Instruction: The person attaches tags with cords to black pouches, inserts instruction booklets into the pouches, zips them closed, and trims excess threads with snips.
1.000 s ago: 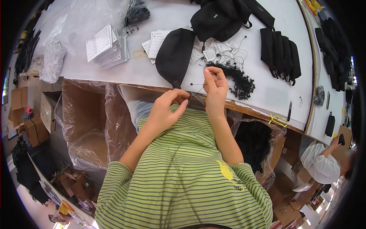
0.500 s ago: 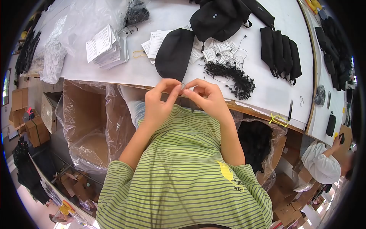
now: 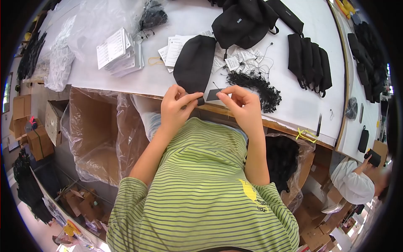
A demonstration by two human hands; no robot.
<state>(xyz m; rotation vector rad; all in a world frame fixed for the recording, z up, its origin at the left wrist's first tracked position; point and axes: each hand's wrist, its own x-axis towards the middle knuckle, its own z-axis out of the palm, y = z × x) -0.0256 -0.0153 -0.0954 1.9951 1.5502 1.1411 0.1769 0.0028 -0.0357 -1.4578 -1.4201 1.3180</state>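
At the table's front edge, my left hand [image 3: 176,107] pinches the lower end of a black pouch [image 3: 194,63] by a small loop. Just right of it, my right hand [image 3: 243,105] is closed on a thin black string, with a dark grey tag [image 3: 213,95] beside its fingertips. A pile of black strings [image 3: 254,86] lies beyond my right hand, with white labels [image 3: 233,63] among them. Behind the pouch are white printed cards [image 3: 176,44] and a larger black bag [image 3: 243,25].
Several folded black pouches [image 3: 310,63] lie at the right, near a pen-like tool [image 3: 319,125] and yellow string [image 3: 305,135]. Stacked white cards [image 3: 119,52] sit left. Plastic-lined boxes [image 3: 94,138] stand below the edge. A person in white [image 3: 352,180] is at the far right.
My hands, together half a second ago, have moved apart. The dark tag now shows beside my right fingertips, and the pouch's end is at my left fingers.
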